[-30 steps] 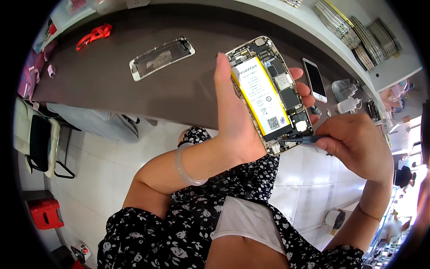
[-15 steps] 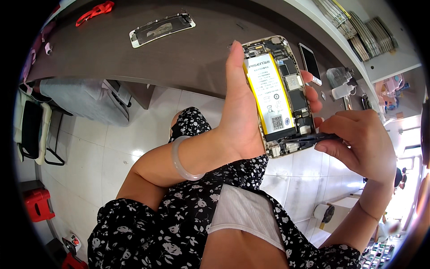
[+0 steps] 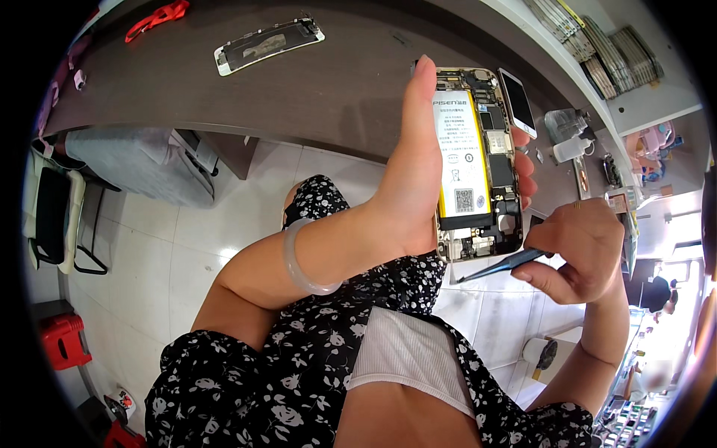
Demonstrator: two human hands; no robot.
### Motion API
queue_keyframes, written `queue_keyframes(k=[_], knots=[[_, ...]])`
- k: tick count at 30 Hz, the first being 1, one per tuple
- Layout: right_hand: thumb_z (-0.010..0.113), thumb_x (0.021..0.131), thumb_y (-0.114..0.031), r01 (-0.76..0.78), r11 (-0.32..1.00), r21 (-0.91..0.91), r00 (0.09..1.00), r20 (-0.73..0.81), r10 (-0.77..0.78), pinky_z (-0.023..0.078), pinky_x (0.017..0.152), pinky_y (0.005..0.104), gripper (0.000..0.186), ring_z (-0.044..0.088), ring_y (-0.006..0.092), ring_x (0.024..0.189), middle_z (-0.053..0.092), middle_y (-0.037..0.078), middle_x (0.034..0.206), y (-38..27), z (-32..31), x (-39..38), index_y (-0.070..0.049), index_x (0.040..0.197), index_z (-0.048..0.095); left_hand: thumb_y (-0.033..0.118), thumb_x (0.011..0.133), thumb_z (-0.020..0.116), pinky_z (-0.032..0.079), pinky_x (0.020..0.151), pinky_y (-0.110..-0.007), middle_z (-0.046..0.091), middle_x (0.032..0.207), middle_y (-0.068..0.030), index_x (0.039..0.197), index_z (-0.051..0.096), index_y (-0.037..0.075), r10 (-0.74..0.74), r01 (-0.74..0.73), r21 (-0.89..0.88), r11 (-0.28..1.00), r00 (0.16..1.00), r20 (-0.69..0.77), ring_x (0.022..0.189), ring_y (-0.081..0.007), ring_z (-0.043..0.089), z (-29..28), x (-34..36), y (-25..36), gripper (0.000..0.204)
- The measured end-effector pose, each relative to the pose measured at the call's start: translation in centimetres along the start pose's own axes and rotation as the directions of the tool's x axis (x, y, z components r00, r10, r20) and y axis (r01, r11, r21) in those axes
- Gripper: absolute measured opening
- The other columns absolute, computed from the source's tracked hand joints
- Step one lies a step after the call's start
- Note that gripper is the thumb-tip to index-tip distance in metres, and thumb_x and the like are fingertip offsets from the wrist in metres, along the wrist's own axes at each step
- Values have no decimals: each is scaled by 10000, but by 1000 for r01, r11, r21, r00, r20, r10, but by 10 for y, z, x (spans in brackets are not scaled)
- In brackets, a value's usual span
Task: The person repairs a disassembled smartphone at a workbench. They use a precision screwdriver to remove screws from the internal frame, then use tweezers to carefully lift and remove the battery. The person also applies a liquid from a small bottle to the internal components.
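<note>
Lying along my left hand [image 3: 409,183] is an opened phone [image 3: 502,170], gripped at its edges with the thumb on the left side and the fingertips showing on the right. Its bare inside faces up, and a white battery with yellow edges [image 3: 457,153] fills the left half. Dark tweezers [image 3: 499,266] are pinched in my right hand [image 3: 576,250], just beyond the phone's lower right corner. Their tips point left and lie below the phone's bottom edge. A thin pale strip [image 3: 452,261] seems to run from that edge to the tips.
A detached phone screen [image 3: 269,46] lies on the dark desk [image 3: 172,82], near a red strap [image 3: 158,19]. Right of my left hand are another phone [image 3: 517,103], a clear bottle [image 3: 563,125] and a small white bottle [image 3: 572,149]. Stacked panels [image 3: 635,56] fill a shelf.
The tweezers have come away from inside the phone's lower end, down past its bottom edge. The left hand and phone have shifted right and turned more upright. A pale strip now shows at the tips.
</note>
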State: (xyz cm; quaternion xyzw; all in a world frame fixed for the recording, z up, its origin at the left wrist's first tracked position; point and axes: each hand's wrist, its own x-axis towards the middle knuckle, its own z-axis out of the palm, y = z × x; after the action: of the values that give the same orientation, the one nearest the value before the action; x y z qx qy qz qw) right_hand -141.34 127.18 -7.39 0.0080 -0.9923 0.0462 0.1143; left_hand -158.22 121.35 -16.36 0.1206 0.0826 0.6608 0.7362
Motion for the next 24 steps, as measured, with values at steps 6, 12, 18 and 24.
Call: queue_keyframes(k=[6, 12, 18, 24], knots=[[804, 666, -285, 51, 998, -44, 990, -132, -57, 360, 410, 286, 307, 516, 182, 451, 535, 24, 600, 5, 19, -4, -55, 779, 636, 875, 755, 300, 535, 661, -382, 621, 799, -137, 962, 577, -6, -11, 11, 34, 999, 1000, -1, 718, -257, 643, -1, 6, 0, 946], [779, 709, -223, 28, 997, -69, 976, -216, -42, 427, 466, 309, 277, 571, 226, 562, 567, 62, 704, 1, 32, 2, -28, 801, 605, 884, 743, 313, 530, 648, -371, 611, 804, -125, 971, 574, 1, 19, -14, 119, 993, 999, -36, 722, -248, 636, -4, 11, 1, 949], [778, 718, -189, -121, 992, -21, 927, -360, 105, 465, 511, 328, 258, 587, 233, 628, 571, 70, 755, 1, 49, -2, -19, 829, 617, 819, 817, 261, 549, 723, -398, 630, 874, -149, 1034, 574, -28, 23, -25, 85, 996, 1000, 21, 786, -267, 646, -11, 14, 2, 928], [810, 651, -364, -60, 996, -69, 945, -326, 34, 389, 445, 271, 352, 525, 181, 539, 529, 40, 701, 7, 44, -18, -69, 717, 630, 805, 839, 216, 564, 737, -403, 641, 889, -158, 1061, 571, -53, 1, -3, 147, 989, 1000, 14, 792, -279, 656, -12, 16, 4, 955]])
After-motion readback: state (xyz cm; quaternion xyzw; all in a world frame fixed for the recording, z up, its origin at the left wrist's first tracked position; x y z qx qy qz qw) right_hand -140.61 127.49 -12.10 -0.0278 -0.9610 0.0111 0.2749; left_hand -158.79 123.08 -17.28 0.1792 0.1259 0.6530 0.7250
